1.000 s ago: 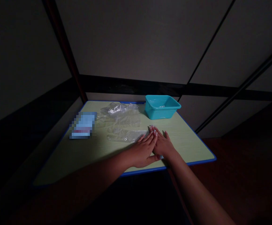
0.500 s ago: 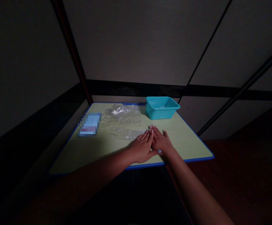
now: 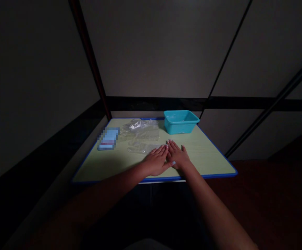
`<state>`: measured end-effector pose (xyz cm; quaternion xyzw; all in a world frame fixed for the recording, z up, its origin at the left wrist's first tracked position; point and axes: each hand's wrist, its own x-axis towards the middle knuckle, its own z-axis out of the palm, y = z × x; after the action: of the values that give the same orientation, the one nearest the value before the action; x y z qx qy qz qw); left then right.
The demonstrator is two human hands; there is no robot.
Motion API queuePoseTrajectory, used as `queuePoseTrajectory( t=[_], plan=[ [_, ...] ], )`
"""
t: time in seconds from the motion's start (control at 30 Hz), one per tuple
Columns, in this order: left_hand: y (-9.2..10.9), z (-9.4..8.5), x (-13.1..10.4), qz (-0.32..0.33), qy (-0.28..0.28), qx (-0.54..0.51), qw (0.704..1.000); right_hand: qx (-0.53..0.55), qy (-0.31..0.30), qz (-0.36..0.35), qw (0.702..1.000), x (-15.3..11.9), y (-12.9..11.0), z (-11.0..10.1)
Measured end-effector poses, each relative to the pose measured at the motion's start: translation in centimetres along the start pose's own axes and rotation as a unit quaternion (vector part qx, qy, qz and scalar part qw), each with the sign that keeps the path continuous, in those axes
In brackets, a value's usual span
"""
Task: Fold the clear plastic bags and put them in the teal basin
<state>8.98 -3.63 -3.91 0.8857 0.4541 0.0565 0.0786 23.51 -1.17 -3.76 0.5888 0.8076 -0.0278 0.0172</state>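
My left hand (image 3: 156,161) lies flat with its fingers stretched out, palm down, at the right end of a clear plastic bag (image 3: 140,148). Beside it, my right hand (image 3: 177,156) is also palm down with straight fingers. The two hands touch, and the left thumb crosses over toward the right hand. Whatever lies under the palms is hidden. Behind the flat bag rests a crumpled heap of clear plastic (image 3: 140,127), creased and shiny.
A turquoise plastic basket (image 3: 181,128) stands at the back right of the pale, blue-edged table (image 3: 205,159). On the left lies a pixelated, phone-like flat item (image 3: 108,139). Wall panels (image 3: 153,48) rise behind the table.
The camera view has shifted slightly, so the table and things on it appear a little to the right. Both hands remain flat and together, with the left thumb slightly higher in view.
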Motion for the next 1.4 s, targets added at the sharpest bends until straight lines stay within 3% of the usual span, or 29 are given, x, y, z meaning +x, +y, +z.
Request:
queuePoseTrajectory(
  t=[0.43, 0.8, 1.4],
  plan=[
    [-1.0, -0.2, -0.9, -0.016, 0.008, 0.019, 1.000, 0.022, 0.010, 0.003, 1.000, 0.2, 0.0, 0.5],
    [-3.6, -0.5, -2.3, -0.023, -0.010, 0.020, 0.999, 0.047, 0.030, 0.007, 0.998, 0.6, 0.0, 1.1],
    [-6.9, -1.0, -5.6, -0.113, -0.005, 0.040, 0.993, 0.038, 0.024, 0.008, 0.999, 0.5, 0.0, 1.0]
  ],
)
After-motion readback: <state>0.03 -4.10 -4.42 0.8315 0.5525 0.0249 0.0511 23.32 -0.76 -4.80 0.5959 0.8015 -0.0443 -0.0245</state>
